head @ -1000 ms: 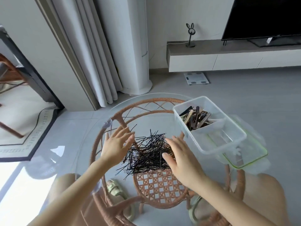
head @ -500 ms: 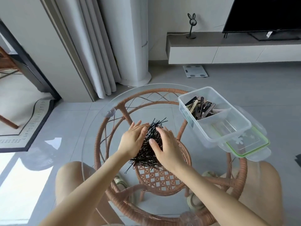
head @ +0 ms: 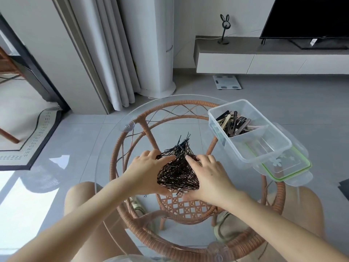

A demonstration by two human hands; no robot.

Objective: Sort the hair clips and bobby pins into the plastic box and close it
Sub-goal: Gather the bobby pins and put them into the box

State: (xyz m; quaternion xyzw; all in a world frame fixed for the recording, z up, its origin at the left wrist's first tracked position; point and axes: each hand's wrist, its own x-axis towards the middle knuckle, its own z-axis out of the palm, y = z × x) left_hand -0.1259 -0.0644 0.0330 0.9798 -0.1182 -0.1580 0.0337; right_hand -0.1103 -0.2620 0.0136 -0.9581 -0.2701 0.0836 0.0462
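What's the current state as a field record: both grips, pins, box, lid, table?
left grip: cupped round left side of the heap of thin black metal bobby pins
right grip: cupped round the heap's right side
heap: bunched between both grips on the round glass tabletop on a rattan frame
clear rectangular plastic box: open, far compartment holds brown and black hair clips, near compartment without pins
green-rimmed clear lid: off, partly under the box

Nothing readable anywhere from here, honestly (the little white tag (head: 313, 41) under the TV (head: 306, 16) is just a blur).
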